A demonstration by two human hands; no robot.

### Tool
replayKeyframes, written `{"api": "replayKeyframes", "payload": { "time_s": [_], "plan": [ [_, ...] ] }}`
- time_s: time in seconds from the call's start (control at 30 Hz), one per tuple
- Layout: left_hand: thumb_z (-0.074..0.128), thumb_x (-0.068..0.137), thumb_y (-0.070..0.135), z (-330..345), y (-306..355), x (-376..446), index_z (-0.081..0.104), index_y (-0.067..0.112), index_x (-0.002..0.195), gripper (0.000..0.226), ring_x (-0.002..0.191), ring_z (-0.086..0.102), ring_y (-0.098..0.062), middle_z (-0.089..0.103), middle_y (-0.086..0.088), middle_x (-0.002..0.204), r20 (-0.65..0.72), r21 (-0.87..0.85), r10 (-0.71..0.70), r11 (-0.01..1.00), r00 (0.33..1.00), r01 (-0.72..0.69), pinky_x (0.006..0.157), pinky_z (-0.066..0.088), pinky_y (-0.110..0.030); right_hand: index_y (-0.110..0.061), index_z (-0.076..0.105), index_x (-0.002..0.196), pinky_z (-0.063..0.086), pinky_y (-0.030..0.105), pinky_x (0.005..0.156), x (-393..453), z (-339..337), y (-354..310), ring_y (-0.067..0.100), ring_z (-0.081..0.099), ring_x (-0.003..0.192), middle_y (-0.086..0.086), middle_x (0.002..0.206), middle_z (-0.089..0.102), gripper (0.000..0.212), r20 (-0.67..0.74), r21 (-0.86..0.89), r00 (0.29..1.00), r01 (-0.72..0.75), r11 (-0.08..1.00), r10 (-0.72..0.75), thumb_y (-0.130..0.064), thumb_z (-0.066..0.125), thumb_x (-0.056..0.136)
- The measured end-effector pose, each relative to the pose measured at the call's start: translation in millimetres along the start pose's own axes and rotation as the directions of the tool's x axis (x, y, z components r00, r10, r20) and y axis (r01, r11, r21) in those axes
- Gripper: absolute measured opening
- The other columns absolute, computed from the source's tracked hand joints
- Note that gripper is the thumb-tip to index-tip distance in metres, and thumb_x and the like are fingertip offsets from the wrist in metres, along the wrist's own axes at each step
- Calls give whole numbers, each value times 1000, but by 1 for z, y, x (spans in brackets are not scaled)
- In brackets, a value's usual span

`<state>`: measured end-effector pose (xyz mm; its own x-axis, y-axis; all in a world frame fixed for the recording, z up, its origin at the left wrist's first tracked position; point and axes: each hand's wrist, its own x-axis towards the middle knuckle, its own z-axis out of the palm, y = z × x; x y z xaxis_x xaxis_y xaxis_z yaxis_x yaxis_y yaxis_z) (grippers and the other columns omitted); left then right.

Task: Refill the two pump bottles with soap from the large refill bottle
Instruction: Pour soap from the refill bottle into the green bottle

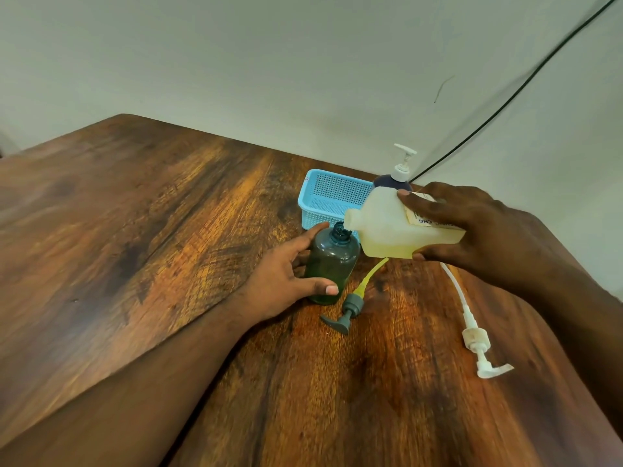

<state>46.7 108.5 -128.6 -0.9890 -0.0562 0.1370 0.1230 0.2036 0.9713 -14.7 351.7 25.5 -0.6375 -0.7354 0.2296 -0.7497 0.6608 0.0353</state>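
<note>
Yellow soap pools low in the large refill bottle [397, 227], which the right hand [478, 227] clasps in a closed grip, fingers over the label and thumb beneath, tilted so its spout sits just above the open neck of the dark pump bottle [332, 264]. The left hand [286, 284] wraps loosely round that bottle, steadying it upright on the desk [135, 230]. Pouring well likely means raising the base slowly and keeping spout over neck. Its grey pump [347, 310] lies alongside; the second pump bottle [394, 180] stands behind, capped.
</note>
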Motion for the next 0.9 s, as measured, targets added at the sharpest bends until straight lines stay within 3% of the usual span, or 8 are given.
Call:
{"api": "replayKeyframes", "payload": {
  "time_s": [0.4, 0.63, 0.9],
  "plan": [
    [85, 71, 9, 0, 2, -1, 32, 25, 153, 99, 135, 50, -18, 52, 4, 147, 6, 0, -1, 1000, 1000, 1, 111, 42, -50, -48, 11, 134, 34, 45, 106, 1, 0, 2, 27, 28, 140, 3, 155, 30, 80, 24, -6, 1000, -13, 1000, 13, -34, 70, 82],
    [85, 71, 7, 1, 2, 0, 33, 26, 153, 99, 130, 54, -11, 54, 6, 144, 5, -23, 7, 1000, 1000, -7, 108, 47, -40, -44, 16, 135, 38, 45, 102, 2, 1, 3, 29, 33, 137, 5, 153, 35, 80, 14, -6, 1000, 9, 1000, -9, -31, 72, 81],
    [85, 71, 8, 1, 2, 0, 33, 26, 153, 98, 130, 54, -11, 53, 8, 145, 14, -28, 15, 1000, 1000, -14, 109, 46, -39, -45, 20, 135, 39, 48, 101, 5, 2, 5, 31, 36, 134, 7, 149, 40, 79, 0, 1, 1000, 21, 1000, -21, -29, 74, 80]
  ]
}}
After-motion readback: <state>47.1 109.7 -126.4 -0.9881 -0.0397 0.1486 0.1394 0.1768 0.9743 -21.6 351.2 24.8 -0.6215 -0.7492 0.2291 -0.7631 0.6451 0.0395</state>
